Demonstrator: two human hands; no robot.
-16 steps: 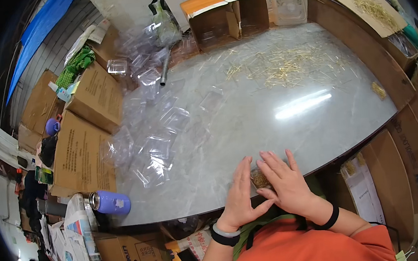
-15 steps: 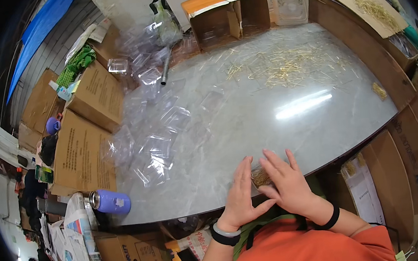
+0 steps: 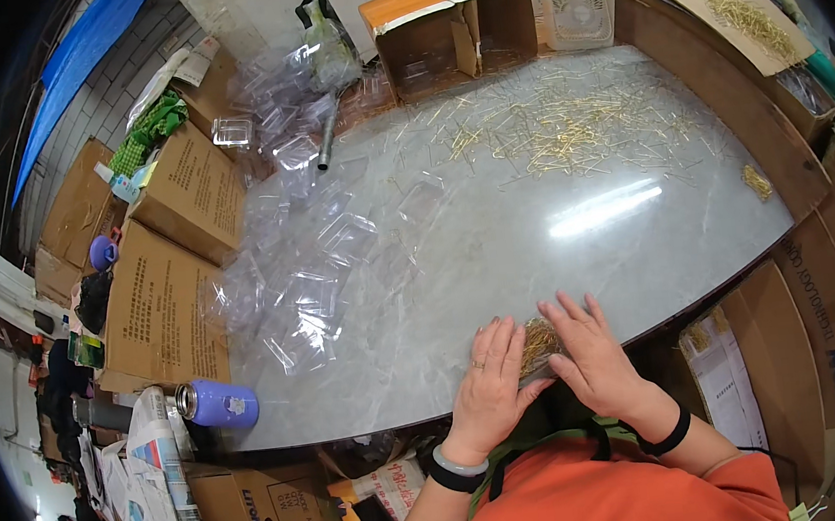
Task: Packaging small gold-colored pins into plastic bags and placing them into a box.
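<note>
At the table's near edge, a small bundle of thin gold wire pins lies between my two hands, perhaps in a clear box; the hands hide much of it. My left hand rests along its left side, fingers stretched out and close together. On the other side is my right hand, its fingers straight and somewhat spread, the thumb pointing toward the left one. Neither hand has its fingers wrapped round the bundle. Many loose gold pins are scattered over the far part of the grey table.
Clear plastic boxes pile up on the table's left side, beside tall cartons. A purple bottle stands at the near left. At the back are a metal tube, an open orange-topped carton and a white fan. Cardboard borders the right.
My hands have drawn apart a little, the right one moving right, so more of the pin bundle shows between them.
</note>
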